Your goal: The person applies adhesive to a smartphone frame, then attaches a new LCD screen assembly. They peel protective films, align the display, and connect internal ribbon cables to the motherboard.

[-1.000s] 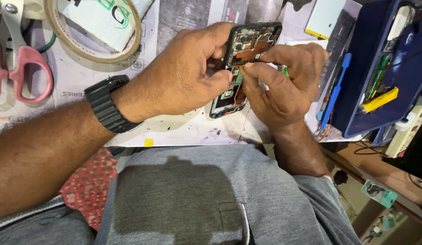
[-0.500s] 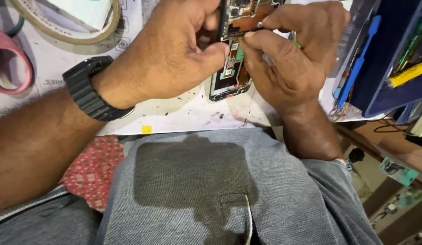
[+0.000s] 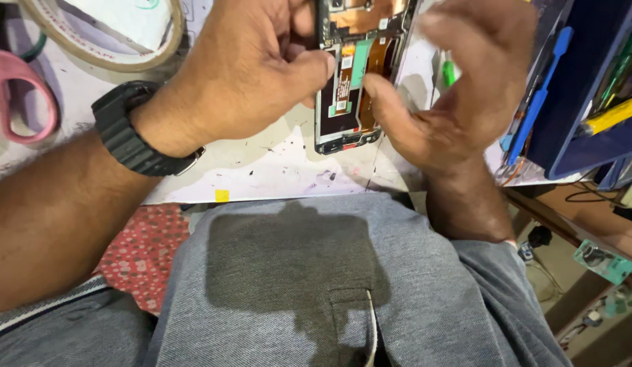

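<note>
At the far edge of the bench, I see one opened phone pinched in my left hand, while my right hand, fingers loose and holding nothing, thumbs its near half. I'd judge steadying the frame and pressing gently best. Right lies one blue tray, far left one tape roll and one pink scissors.

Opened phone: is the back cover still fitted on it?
No. The phone, pinched by the left hand, shows bare circuit parts and an orange ribbon cable, with the right hand beside it.
</note>
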